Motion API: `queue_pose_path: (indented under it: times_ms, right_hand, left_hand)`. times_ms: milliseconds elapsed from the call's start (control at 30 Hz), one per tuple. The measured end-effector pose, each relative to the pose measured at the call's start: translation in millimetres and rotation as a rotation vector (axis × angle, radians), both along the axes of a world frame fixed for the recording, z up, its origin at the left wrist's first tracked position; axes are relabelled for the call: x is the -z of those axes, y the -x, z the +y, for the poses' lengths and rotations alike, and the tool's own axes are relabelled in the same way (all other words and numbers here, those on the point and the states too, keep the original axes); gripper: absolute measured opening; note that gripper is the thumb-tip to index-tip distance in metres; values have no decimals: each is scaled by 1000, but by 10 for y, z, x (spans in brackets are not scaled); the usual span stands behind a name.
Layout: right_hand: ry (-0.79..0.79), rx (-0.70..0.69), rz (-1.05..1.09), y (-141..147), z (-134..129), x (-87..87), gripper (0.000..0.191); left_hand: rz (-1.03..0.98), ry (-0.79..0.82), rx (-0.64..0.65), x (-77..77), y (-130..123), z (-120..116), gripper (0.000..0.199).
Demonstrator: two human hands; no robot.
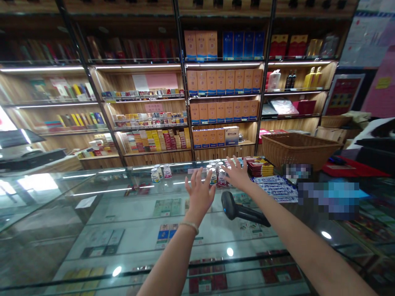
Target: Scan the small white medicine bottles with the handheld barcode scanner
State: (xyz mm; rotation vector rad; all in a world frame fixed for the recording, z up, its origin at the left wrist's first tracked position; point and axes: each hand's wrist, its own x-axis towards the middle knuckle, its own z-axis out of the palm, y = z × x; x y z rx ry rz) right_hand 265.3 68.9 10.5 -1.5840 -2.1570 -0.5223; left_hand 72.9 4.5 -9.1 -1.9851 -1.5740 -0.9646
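Note:
My left hand point(200, 191) reaches over the glass counter with its fingers spread, wearing a band at the wrist. Beside it, my right hand point(237, 174) is stretched out with the fingers apart. A cluster of small white-topped bottles point(221, 176) stands between and just beyond both hands; whether the fingertips touch them I cannot tell. Several more small bottles point(160, 172) stand apart to the left. Below my right hand a black barcode scanner point(236, 209) lies on the glass. Right of that hand are a stack of red and yellow packets point(260, 166) and blue-and-white packets point(274, 188).
A wicker basket point(300, 150) stands at the counter's right rear, near a red cloth point(354, 167). The glass counter point(129, 209) has boxed goods beneath it. Behind are wooden shelves with orange boxes point(224, 81) and blue boxes point(243, 44). A blurred-out patch point(333, 197) covers items at right.

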Motion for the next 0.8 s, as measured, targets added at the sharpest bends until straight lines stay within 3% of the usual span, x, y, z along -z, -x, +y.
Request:
queue_pose_path:
  times_ms: [333, 633, 800]
  right_hand:
    - [-79, -30, -13, 39, -14, 45, 31]
    - [-26, -80, 10, 21, -30, -85, 19]
    - [-37, -66, 131, -76, -75, -105, 17]
  left_hand:
    - [-17, 17, 12, 7, -1, 4, 55]
    - [-19, 34, -17, -5, 7, 9, 51]
    - [-17, 18, -14, 5, 13, 17, 51]
